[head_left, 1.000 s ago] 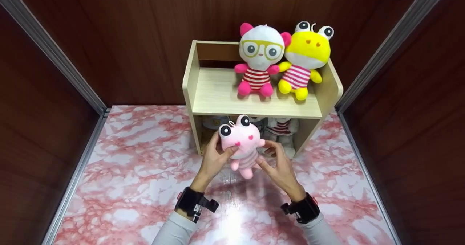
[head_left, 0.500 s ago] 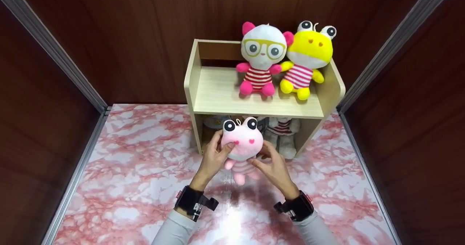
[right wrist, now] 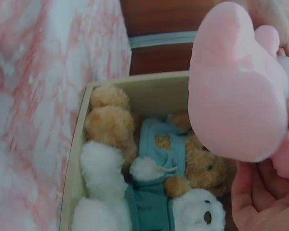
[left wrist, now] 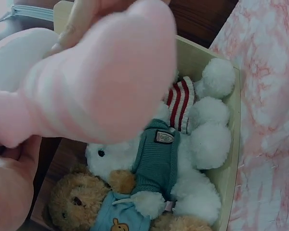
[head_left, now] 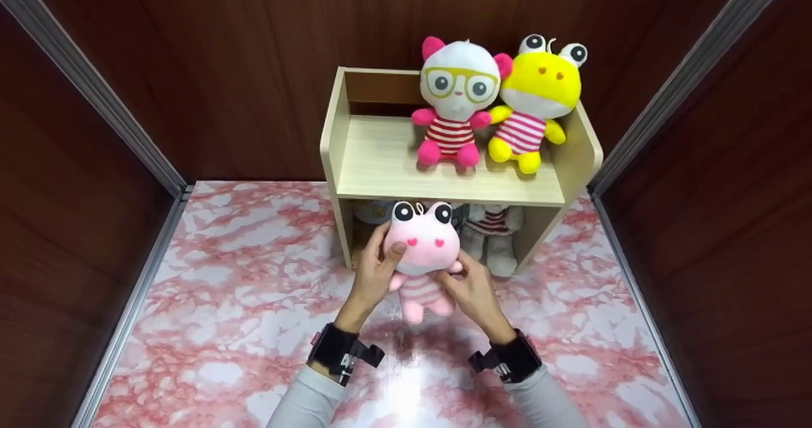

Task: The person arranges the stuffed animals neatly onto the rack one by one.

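Note:
A pink plush frog (head_left: 424, 250) with big black-and-white eyes, heart nostrils and a striped body faces up in front of the shelf. My left hand (head_left: 371, 276) grips the side of its head, thumb on the cheek. With the right hand (head_left: 474, 288) I hold its body just under the head on the other side. In the left wrist view the frog's pink legs and bottom (left wrist: 115, 77) fill the upper left. The right wrist view shows its underside (right wrist: 236, 106) near the curled fingers.
On the small wooden shelf (head_left: 380, 162) sit a white-and-pink plush with glasses (head_left: 458, 92) and a yellow plush frog (head_left: 539, 92). Its lower compartment holds a brown teddy bear (left wrist: 82, 197), a white bear in a green sweater (left wrist: 159, 154) and another white plush (head_left: 498, 238). Dark walls stand around.
The frog has turned from tilted to nearly upright, facing straight up. My right hand has moved slightly left and closer in against its body; the left hand has barely moved.

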The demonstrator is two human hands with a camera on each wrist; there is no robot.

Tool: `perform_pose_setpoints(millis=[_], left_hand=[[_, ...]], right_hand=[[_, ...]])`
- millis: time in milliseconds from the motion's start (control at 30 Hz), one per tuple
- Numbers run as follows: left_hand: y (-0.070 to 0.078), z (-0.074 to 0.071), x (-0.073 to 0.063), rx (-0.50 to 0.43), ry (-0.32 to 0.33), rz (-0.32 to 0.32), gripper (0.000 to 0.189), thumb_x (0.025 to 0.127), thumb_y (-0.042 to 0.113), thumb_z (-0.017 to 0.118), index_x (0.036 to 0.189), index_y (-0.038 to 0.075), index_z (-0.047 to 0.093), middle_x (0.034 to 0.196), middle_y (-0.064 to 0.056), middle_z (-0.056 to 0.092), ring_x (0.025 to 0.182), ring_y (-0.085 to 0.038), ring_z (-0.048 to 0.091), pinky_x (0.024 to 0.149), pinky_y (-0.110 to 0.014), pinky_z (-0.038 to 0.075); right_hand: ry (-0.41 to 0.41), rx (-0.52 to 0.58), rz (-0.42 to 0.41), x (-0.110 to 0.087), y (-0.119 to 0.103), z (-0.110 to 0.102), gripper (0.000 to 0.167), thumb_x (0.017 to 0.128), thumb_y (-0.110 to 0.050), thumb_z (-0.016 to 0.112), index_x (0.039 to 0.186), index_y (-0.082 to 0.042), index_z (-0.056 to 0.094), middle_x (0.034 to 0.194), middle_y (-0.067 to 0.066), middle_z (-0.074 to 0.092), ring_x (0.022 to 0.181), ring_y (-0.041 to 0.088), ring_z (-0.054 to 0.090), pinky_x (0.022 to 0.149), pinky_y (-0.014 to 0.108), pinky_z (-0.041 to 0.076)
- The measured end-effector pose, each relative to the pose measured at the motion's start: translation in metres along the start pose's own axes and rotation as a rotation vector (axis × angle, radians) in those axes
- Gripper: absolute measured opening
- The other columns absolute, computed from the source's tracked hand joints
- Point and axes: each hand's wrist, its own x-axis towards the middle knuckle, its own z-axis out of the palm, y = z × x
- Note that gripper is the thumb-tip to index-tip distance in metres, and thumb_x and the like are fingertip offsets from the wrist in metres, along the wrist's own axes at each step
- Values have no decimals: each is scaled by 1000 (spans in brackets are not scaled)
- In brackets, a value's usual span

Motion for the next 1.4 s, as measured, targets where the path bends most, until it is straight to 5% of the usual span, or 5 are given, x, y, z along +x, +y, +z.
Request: perform_pose_setpoints(millis=[233, 467, 633, 900, 1400], left_hand=[[-4, -7, -6, -13, 43, 40, 83, 103, 65, 39, 151, -3, 42, 147, -24, 54, 129, -33, 57, 110, -43, 45], [-12, -22, -10, -95, 66, 6, 79, 108, 61, 28, 150, -4, 39, 151, -27, 47, 132, -40, 54, 104, -54, 49], [-17, -31, -14, -81, 99, -15, 75, 109, 58, 27, 150, -4, 40, 147, -27, 50, 123, -36, 59, 85, -41, 58], [-25, -38, -18, -107, 125, 48, 56, 115, 35, 30, 144, -11, 43, 142, -33, 51, 128, -53, 51, 107, -42, 48], [-29, -49, -23, -43, 186, 24, 49, 115, 28, 30, 142, -9, 48, 141, -25, 55, 128, -43, 56, 111, -50, 42]], right_hand=[[-5, 102, -23, 7, -9, 4, 30, 87, -9, 82, 115, -4, 74, 103, 12, 77, 89, 18, 70, 77, 28, 58], [8, 179, -111, 25, -28, -1, 36, 87, -1, 78, 122, 2, 70, 112, 17, 74, 100, 20, 70, 91, 28, 56], [24, 191, -181, 43, -52, -4, 40, 88, -2, 79, 126, 4, 68, 115, 19, 73, 101, 22, 69, 91, 29, 56], [29, 274, -247, 85, -89, -1, 46, 91, 0, 74, 134, 5, 60, 123, 18, 69, 103, 25, 68, 90, 37, 58], [88, 323, -282, 153, -123, 18, 53, 95, -6, 73, 140, 6, 50, 135, 18, 62, 120, 24, 60, 108, 36, 46]])
